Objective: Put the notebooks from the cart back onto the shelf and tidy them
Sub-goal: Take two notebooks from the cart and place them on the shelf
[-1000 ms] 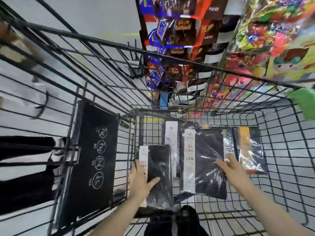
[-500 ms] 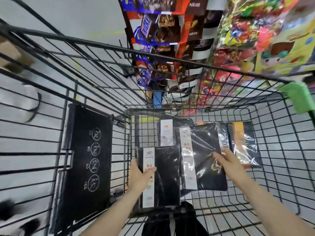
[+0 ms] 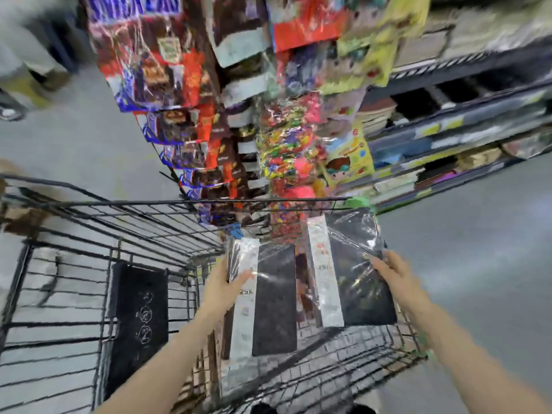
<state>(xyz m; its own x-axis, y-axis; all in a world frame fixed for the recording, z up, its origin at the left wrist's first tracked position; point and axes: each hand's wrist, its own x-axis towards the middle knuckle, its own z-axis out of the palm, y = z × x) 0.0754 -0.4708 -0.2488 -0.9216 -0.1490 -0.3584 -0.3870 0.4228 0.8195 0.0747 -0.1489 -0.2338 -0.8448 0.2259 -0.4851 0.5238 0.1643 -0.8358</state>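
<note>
Both notebooks are now up out of the cart, where half a second ago they lay flat on its wire floor. The left hand grips the left edge of the smaller black notebook, thumb across its white label strip and fingers behind, holding it upright above the basket. The right hand closes on the right edge of the larger black notebook, fingers over the shiny plastic wrap (the thumb is out of sight behind the cover). The two notebooks hang side by side with a narrow gap between them, the larger one raised a little higher, its top level with the cart's front rail. The view has swung upward as well: the shelf with stacked stationery now fills the upper right, well apart from both notebooks, and the hanging snack packets loom large at the top centre. The black panel with white symbols stays on the cart's left side. The whole picture is blurred, so the other notebooks seen earlier on the cart floor cannot be made out.
</note>
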